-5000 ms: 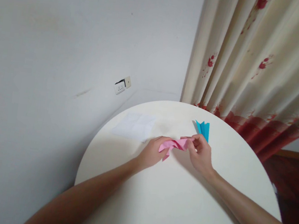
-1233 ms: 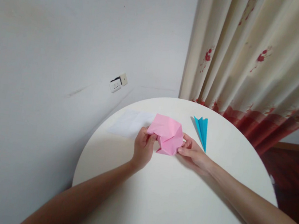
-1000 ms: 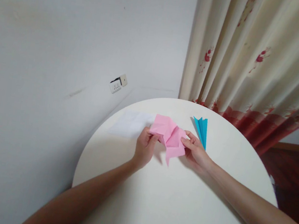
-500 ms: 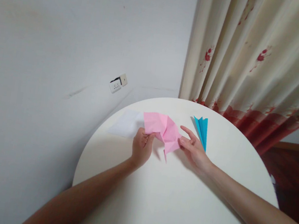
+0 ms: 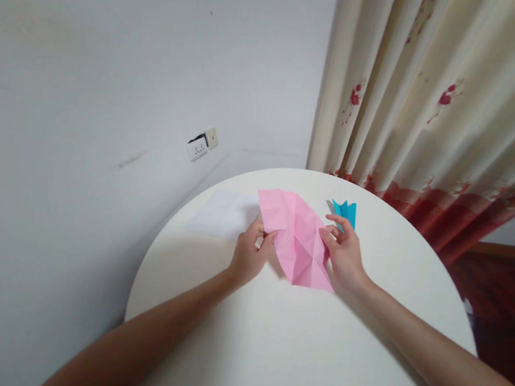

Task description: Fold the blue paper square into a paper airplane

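Mid-frame, left hand [image 5: 249, 252] and right hand [image 5: 346, 258] pinch creased pink paper [image 5: 294, 223], apparently spreading it; next seems to need gentle tension

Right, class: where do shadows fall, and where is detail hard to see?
Head view: soft shadows on the white table, at the lower left of the pink paper and left of the blue paper; head view: the white sheet looks faint against it; head view: the floor is dim.

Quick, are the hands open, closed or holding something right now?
Left hand: closed, holding the pink paper.
Right hand: holding the same pink paper.
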`<state>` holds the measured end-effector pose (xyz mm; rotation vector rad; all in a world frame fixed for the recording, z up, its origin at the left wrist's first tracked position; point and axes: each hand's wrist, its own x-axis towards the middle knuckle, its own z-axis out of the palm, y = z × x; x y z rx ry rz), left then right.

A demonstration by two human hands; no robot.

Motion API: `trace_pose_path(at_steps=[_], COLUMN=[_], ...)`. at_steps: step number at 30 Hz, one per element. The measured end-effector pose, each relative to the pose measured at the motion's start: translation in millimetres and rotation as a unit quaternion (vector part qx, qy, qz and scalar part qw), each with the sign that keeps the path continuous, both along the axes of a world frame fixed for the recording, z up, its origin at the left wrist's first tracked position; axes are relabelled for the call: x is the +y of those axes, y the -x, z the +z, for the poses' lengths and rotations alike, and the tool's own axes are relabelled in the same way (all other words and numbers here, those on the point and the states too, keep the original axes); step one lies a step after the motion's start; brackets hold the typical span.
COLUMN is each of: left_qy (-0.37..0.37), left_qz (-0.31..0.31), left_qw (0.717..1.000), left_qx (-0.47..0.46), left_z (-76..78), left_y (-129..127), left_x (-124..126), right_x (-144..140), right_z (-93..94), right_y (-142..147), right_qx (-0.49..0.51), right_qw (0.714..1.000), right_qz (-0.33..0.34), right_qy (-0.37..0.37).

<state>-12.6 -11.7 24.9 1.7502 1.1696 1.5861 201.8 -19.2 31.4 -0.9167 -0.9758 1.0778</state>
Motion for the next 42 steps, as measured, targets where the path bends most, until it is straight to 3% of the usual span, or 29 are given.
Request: trace_pose_path(at_steps=[4, 7, 9, 12, 18, 22, 26, 29, 33, 37, 42], left_qy=[0.091, 0.179, 0.236, 0.28, 0.262, 0.223, 0.203, 0.206, 0.196, 0.204, 0.215], left_qz=[-0.065, -0.158, -0.228, -0.295, -0.372, -0.347, -0.321, -0.284, -0.159, -0.056, -0.092], left_qw=[0.986, 0.937, 0.898, 0.868, 0.873, 0.906, 0.923, 0.927, 0.937, 0.94, 0.922], left_qx=[-0.126, -0.254, -0.292, -0.284, -0.175, -0.09, -0.062, -0.13, -0.243, -0.269, -0.309], left_z=[7.2, 11.2, 10.9, 6.2, -0.2, -0.6, -2.7, -4.7, -8.6, -10.5, -5.8], left_y=[4, 2, -2, -4, 4, 4, -3, -8, -5, 1, -2], left_x=[9, 12, 11, 8, 7, 8, 6, 6, 14, 20, 16], right_x=[10, 14, 15, 15, 13, 12, 11, 13, 21, 26, 16], right_z=[-3.6, -6.0, -7.4, -8.7, -5.3, -4.7, -7.1, -9.9, -14.0, -15.7, -11.2], right_y=[-13, -19, -19, -18, -18, -17, -14, -15, -24, -30, -18], right_qx=[-0.093, -0.132, -0.147, -0.128, -0.112, -0.139, -0.117, -0.111, -0.106, -0.123, -0.094], right_qw=[0.991, 0.984, 0.983, 0.988, 0.989, 0.986, 0.992, 0.994, 0.988, 0.979, 0.99], right_qz=[-0.077, -0.089, -0.087, -0.067, -0.073, -0.075, -0.028, -0.023, -0.113, -0.165, -0.101], right_qy=[-0.059, -0.075, -0.073, -0.058, -0.061, -0.056, -0.032, -0.007, 0.01, -0.005, -0.014])
